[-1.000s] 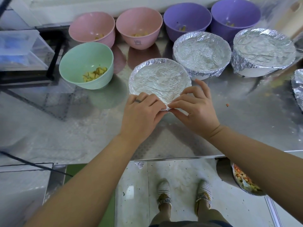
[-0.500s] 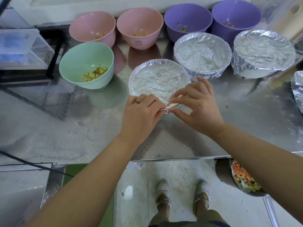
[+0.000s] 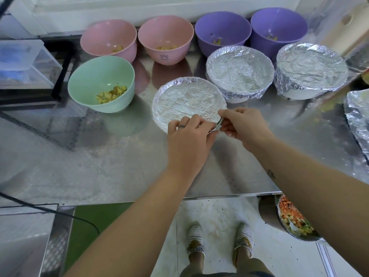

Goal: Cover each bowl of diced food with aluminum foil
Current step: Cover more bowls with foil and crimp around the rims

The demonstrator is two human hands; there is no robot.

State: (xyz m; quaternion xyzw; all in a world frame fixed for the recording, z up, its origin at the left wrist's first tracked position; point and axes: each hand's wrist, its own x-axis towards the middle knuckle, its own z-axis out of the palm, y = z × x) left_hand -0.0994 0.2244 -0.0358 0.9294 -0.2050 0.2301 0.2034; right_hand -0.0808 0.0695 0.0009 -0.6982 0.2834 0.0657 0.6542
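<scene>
The bowl in hand [image 3: 187, 104] sits mid-table, foil [image 3: 185, 100] stretched over its mouth, with both hands meeting at its near-right rim. The left hand [image 3: 189, 140] lies curled over the near edge, fingers [image 3: 196, 124] narrow and pressing foil down against the rim. The right hand [image 3: 242, 124] pinches a small flap of foil at that same spot, thumb and forefinger closed on it (a sliver of green rim shows between the hands). So the loose edge lies between the two hands, just ahead of the fingers, and either hand could tuck it; the right looks better placed. Two foiled bowls [image 3: 239, 70] stand behind to the right. The green bowl [image 3: 101, 82], pink bowls [image 3: 108, 39] and purple bowls [image 3: 222, 30] remain uncovered.
</scene>
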